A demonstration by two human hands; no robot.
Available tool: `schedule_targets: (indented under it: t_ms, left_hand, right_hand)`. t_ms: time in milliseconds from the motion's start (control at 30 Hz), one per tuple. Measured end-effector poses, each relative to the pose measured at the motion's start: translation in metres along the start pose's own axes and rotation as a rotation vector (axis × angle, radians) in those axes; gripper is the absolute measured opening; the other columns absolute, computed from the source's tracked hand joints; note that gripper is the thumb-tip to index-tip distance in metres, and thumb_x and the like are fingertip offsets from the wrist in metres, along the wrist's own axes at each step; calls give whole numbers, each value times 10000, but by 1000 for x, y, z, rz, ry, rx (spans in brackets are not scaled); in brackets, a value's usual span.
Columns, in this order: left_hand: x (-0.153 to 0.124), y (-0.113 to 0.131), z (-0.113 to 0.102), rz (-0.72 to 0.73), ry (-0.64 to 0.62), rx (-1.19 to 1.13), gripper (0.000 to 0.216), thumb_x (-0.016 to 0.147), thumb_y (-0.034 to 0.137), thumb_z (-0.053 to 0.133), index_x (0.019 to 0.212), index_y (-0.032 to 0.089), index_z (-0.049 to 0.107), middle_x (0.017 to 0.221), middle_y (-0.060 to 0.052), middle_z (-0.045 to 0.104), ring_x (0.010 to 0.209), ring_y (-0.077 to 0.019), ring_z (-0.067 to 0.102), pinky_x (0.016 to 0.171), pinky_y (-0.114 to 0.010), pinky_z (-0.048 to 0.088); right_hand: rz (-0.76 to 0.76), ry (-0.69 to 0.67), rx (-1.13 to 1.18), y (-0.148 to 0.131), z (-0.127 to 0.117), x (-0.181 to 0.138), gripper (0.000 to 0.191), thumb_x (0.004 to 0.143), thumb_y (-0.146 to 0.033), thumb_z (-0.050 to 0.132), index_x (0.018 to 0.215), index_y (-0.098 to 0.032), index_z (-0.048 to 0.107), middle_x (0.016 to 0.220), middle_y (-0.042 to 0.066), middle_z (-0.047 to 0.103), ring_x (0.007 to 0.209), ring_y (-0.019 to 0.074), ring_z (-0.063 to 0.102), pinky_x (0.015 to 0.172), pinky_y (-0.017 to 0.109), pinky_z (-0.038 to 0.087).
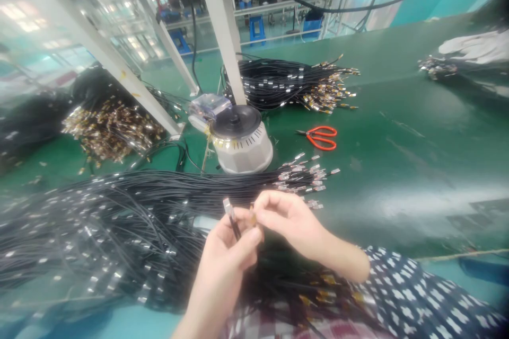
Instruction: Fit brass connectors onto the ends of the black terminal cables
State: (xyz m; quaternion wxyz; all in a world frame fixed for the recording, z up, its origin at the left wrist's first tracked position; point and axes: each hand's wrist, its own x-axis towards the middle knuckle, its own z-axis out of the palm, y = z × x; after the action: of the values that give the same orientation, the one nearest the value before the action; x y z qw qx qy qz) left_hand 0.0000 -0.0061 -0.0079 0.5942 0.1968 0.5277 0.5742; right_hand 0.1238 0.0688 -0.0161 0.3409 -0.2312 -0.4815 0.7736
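Note:
My left hand (234, 249) is closed round a black cable (234, 225), whose silvery, pale-tipped end (227, 205) sticks up past the fingers. My right hand (288, 220) pinches a small amber-coloured piece (253, 216) against the left fingertips; it looks like tape, though blur hides its exact kind. Just behind the hands lie the ends of a bundle of black cables (199, 183), with pale metal connectors (314, 175) at the right. A white round tape dispenser (242, 148) with a black top stands beyond that bundle.
Red-handled scissors (324, 137) lie right of the dispenser. More cable bundles with amber ends rest at the back (286, 85) and left (115, 127). White posts (222, 26) rise from the green table (382, 153). White gloves (477, 46) lie far right. Cables with amber ends (326, 294) cover my lap.

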Motion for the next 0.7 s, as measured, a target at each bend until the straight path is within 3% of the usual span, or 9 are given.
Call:
schedule_targets:
  t_ms: [100, 267, 433, 567, 700]
  left_hand:
    - [-1, 2, 1, 18, 40, 23, 301, 607, 272, 867, 707, 147, 612, 583, 49, 518, 433, -12, 309, 418, -162, 205]
    - [-1, 4, 1, 44, -9, 62, 262, 667, 300, 830, 676, 129, 632, 571, -20, 637, 399, -8, 297, 411, -173, 181]
    - [5, 5, -6, -17, -167, 34, 244, 686, 297, 820, 651, 134, 642, 554, -32, 643, 381, -3, 290, 400, -164, 173]
    - [12, 4, -13, -142, -330, 19, 264, 607, 357, 860, 629, 170, 675, 486, -24, 624, 357, -29, 330, 381, -171, 190]
    - [14, 3, -15, -217, -469, 94, 333, 520, 407, 886, 463, 153, 677, 388, -50, 574, 318, -75, 387, 374, -219, 204]
  right_hand:
    - [0, 41, -46, -1, 0, -2, 269, 783, -383, 703, 706, -159, 575, 681, -17, 569, 623, 100, 522, 615, 241, 446]
    - [71, 12, -75, -14, -4, -1, 266, 740, -373, 756, 696, -138, 639, 600, -7, 625, 583, 122, 584, 636, 277, 483]
    - [180, -109, -18, -23, -12, 6, 265, 685, -363, 804, 689, -125, 686, 572, -5, 652, 587, 122, 619, 674, 277, 504]
    - [244, -219, -17, -18, -19, 9, 245, 647, -319, 830, 739, -131, 703, 646, -13, 651, 609, 106, 594, 662, 251, 482]
    - [96, -367, -148, -19, -23, 6, 136, 709, -263, 786, 718, -151, 710, 712, -19, 598, 661, 98, 550, 663, 231, 455]
